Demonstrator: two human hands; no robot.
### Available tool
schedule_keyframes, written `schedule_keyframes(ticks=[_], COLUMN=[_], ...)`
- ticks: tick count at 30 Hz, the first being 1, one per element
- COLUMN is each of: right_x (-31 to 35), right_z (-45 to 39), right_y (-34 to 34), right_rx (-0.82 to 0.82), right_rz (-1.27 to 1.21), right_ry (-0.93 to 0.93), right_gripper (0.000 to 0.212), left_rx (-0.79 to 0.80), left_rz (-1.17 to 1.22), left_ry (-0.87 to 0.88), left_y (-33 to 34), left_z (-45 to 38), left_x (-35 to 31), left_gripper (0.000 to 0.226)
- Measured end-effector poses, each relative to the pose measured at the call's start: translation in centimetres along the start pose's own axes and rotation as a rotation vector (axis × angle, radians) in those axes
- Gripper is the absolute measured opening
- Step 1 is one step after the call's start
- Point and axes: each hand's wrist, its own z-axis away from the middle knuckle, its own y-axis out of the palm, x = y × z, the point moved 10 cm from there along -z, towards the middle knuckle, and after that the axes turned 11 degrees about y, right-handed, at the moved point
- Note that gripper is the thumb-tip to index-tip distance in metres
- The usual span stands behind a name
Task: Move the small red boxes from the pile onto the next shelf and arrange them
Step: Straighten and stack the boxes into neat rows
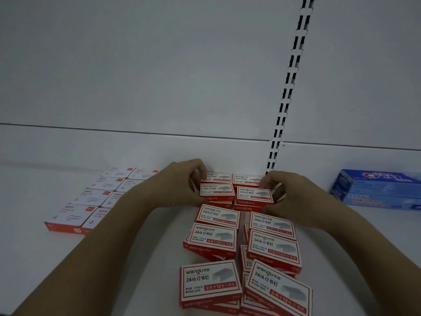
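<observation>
Several small red and white staple boxes lie in two rough columns on the white shelf [148,258], some stacked and skewed. My left hand [184,181] grips the left side of a stacked box [217,190] near the back wall. My right hand [284,192] pinches the neighbouring box [255,195], thumb at its front edge, fingers at the back. Behind them two more boxes [246,180] sit against the wall. Nearer me, loose boxes [210,281] overlap at angles.
A neat block of white boxes with red edges [91,199] lies at the left. A blue toothpaste carton [378,190] rests at the right. A slotted upright [287,92] runs up the back panel.
</observation>
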Motion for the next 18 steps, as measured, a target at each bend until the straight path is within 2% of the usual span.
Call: schedule_keyframes(ticks=[5,12,18], right_x=[0.3,0.0,0.4], right_z=[-0.3,0.0,-0.2], right_y=[-0.2,0.3,0.3], right_rx=[-0.079,0.004,-0.039], right_rz=[0.025,-0.016,0.008], right_ry=[-0.02,0.014,0.01], right_gripper=[0.036,0.03,0.031], left_rx=[-0.012,0.034,0.008], left_rz=[-0.013,0.013,0.0], left_ry=[-0.04,-0.088,-0.107], left_y=[0.0,0.2,-0.1], left_z=[0.0,0.1,0.2], left_x=[0.5,1.4,1.7], left_gripper=[0.046,0.037,0.037])
